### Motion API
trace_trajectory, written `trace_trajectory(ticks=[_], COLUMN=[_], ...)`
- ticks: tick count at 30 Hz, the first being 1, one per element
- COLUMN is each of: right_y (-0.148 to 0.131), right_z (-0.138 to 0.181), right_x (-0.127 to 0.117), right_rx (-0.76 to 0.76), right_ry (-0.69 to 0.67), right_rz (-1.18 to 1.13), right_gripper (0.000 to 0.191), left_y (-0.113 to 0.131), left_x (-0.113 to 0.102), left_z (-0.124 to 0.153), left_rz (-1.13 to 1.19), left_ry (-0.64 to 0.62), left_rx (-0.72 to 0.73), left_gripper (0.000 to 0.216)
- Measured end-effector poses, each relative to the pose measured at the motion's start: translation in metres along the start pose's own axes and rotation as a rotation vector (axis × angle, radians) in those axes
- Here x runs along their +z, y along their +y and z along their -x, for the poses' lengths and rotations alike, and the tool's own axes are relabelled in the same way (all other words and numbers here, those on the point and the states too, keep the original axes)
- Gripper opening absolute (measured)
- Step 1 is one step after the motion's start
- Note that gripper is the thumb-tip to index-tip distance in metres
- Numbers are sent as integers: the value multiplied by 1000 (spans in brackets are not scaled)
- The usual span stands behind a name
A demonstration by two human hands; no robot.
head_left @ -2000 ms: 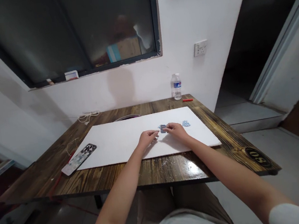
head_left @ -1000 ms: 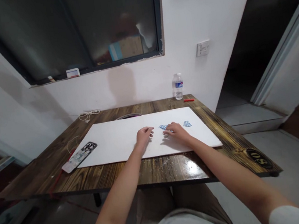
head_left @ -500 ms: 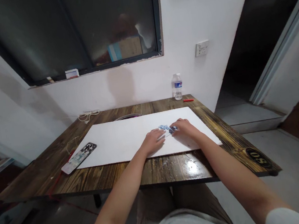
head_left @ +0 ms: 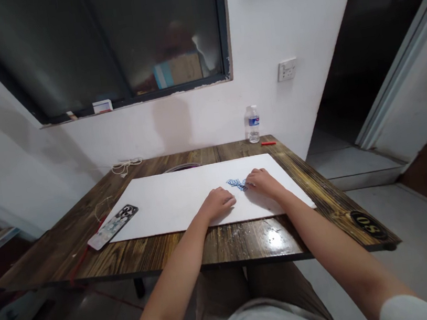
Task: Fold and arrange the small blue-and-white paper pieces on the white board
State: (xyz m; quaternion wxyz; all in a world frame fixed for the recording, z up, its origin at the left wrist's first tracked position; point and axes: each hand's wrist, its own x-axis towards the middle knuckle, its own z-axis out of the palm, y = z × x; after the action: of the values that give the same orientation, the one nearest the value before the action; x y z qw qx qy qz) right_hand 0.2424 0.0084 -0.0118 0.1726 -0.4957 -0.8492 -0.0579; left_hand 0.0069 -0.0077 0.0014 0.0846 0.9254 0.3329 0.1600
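On a white board (head_left: 179,199) lies a small cluster of blue, link-like pieces (head_left: 236,184), too small to tell their kind. At the cluster's right edge my right hand (head_left: 262,180) is closed, its fingertips pinched at a blue piece partly hidden by the fingers. My left hand (head_left: 218,204) rests on the board, nearer to me and left of the cluster, apart from it. Its fingers are curled together, and whatever may be inside them is hidden.
A phone (head_left: 114,227) overlaps the board's left edge on the wooden table (head_left: 244,240). Behind the board stand a water bottle (head_left: 253,125) and a red pen-like stick (head_left: 269,143). A white cable (head_left: 126,166) lies at the back left. A round number plate (head_left: 369,225) marks the front right corner.
My left hand has drawn back slightly from the blue pieces and its fingers have curled in. My right fingers have shifted slightly, showing more of the cluster.
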Motion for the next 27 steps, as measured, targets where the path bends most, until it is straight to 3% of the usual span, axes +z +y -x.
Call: trace_trajectory(ticks=[4,8,15,20,24,27], right_y=[2,1,-14,-20,-21,-18], right_z=[-2,-6,-11,-11,-12,-13], right_x=[3,5,12,13,15,16], right_rx=[56,112,160,150,134,214], right_ry=[153,236,72,34,7,70], right_rz=[-143,-409,-843,-931,-921,-817], right_gripper=[20,24,34,41,36,28], left_y=[-3,-3,-2,-5,-8,-8], left_x=[1,2,3,6,10,11], left_z=[0,0,1,0,-3,-3], left_rz=[45,81,169,340,497,501], left_ry=[29,70,216,325,266,252], left_rx=[8,-85,-290,-369,-370,-417], left_gripper=[26,24,21,26,25,24])
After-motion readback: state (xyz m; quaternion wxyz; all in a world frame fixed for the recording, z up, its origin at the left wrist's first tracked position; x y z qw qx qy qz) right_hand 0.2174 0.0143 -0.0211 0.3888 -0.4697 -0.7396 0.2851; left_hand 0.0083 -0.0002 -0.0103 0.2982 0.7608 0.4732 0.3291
